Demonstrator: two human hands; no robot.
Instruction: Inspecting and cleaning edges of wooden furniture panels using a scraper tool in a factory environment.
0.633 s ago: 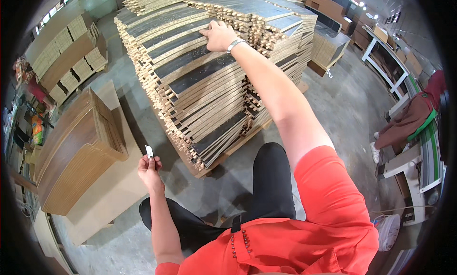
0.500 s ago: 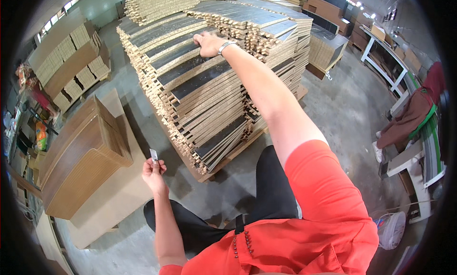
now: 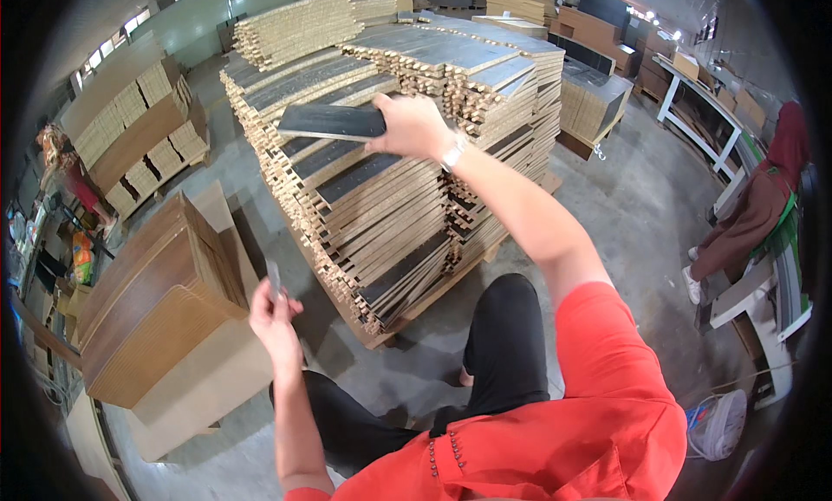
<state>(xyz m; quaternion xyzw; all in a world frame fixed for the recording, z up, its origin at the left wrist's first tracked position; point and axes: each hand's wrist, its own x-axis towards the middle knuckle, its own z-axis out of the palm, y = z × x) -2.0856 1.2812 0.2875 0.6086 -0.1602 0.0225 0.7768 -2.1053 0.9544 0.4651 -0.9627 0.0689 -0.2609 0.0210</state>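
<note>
head view: a tall stack of dark-faced boards (image 3: 390, 228) with raw, pale edges is seen ahead, borne by a pallet (image 3: 386, 338).
right hand (image 3: 414, 126): a short dark board (image 3: 325, 121) is gripped at its right end, the thumb below and the fingers above.
board position: it is held over the top of the stack, dark face up; whether the stack is touched cannot be told.
right wrist: a shiny band (image 3: 453, 152) is worn.
left hand (image 3: 276, 328): a thin pale piece (image 3: 274, 277), blurred, is pinched between thumb and fingers, left of the stack's near corner.
left side: curved brown panels (image 3: 160, 302) are piled on a flat pale sheet (image 3: 191, 380).
far left: a person in a patterned top (image 3: 59, 159) is seen near other stacked boards (image 3: 143, 128).
right edge: a person in brown clothing (image 3: 750, 211) is seen beside a white-framed bench (image 3: 763, 315).
lower right: a whitish bucket (image 3: 721, 427) is seen.
</note>
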